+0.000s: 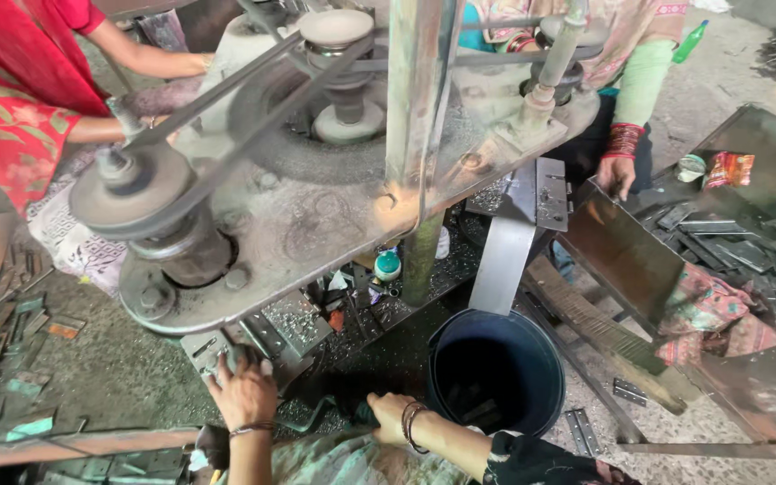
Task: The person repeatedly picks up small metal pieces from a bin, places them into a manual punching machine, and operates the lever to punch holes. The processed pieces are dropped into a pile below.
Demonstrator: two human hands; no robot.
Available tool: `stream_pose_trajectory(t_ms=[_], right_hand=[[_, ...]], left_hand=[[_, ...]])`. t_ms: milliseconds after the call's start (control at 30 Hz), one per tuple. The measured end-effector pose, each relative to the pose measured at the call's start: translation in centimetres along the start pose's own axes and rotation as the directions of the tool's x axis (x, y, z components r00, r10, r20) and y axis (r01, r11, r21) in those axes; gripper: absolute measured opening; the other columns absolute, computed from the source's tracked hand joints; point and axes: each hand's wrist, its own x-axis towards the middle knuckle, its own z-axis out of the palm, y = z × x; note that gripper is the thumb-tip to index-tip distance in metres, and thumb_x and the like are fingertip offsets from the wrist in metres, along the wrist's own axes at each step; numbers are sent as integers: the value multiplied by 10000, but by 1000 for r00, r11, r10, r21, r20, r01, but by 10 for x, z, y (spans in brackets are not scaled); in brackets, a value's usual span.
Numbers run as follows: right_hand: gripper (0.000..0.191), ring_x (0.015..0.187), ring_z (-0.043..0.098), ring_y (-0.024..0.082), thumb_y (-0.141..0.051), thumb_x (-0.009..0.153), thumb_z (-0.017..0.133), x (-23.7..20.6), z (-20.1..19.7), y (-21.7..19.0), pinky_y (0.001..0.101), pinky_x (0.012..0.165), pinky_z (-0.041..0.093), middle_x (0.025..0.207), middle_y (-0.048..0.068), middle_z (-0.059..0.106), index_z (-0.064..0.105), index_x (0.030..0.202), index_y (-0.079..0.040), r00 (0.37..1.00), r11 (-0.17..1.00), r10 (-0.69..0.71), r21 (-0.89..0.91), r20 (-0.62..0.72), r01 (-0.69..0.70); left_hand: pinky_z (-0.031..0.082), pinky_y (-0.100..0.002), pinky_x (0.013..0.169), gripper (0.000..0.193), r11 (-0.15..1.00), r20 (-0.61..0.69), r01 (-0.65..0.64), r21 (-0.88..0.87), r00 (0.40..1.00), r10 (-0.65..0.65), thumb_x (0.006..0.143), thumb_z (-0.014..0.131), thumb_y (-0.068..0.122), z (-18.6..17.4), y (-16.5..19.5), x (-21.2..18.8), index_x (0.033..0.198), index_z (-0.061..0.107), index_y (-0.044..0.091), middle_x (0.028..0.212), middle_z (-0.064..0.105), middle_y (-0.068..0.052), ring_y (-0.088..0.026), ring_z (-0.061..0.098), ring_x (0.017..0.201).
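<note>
My left hand [244,392] reaches up to a small metal platform under the machine table, its fingers closed on a flat grey metal piece [211,348]. My right hand [389,415], with bangles on the wrist, is curled around a dark handle [352,412] low beside the bucket. What the handle joins to is hidden. Above both hands spreads the dusty round machine table [316,242] with a pulley [132,187] and belts.
A dark blue bucket [498,370] stands right of my right hand, under a grey metal chute [507,251]. A metal tray [626,256] of flat pieces lies at right. Another person's hand [617,175] rests on its edge. A person in red [11,99] sits far left. Scrap litters the floor.
</note>
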Motion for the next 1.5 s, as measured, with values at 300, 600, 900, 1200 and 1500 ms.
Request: stream_pose_trajectory(t_ms=[300,600,900,1200,1500], right_hand=[[547,1055,685,434,-252,814,757,0,5,3,507,913,557,1082,263,706,544,1238,20,1000,1000,-14,-11,-20,14],[567,1079,683,426,-361,835,757,-2,-1,1,495,925,558,1104,265,702,566,1223,6,1000,998,5,-61,-3,-5],[473,834,677,181,-202,827,823,41,-21,-1,292,758,573,990,65,746,687,1261,-73,922,790,-128,524,-366,318],[207,883,696,120,-5,925,743,50,-32,7,267,756,559,993,62,725,677,1121,0,835,210,-38,813,-549,544],[345,1001,676,330,-22,771,818,75,-27,-39,410,857,553,1098,119,671,653,1067,-85,594,864,-466,-193,-656,465]], left_hand=[[364,-495,1124,463,989,-157,-116,92,979,129,907,582,354,15,16,-80,1323,647,162,1365,614,3,-263,469,1340],[428,-475,1020,332,976,-460,-217,33,863,207,882,615,229,-21,12,-86,1157,717,73,1232,684,-71,-265,569,1131],[507,-442,848,215,782,-515,-214,-586,843,-155,689,693,14,-88,24,-96,903,717,21,1012,738,-117,-341,639,974],[579,-396,840,314,-25,-138,-142,-990,984,-113,779,615,-33,-29,20,-56,1059,751,5,1002,750,-162,-347,718,920],[442,-505,1010,572,886,-301,65,-458,927,-224,761,774,166,-28,-22,-57,1310,656,62,1424,588,-105,-369,501,1267]])
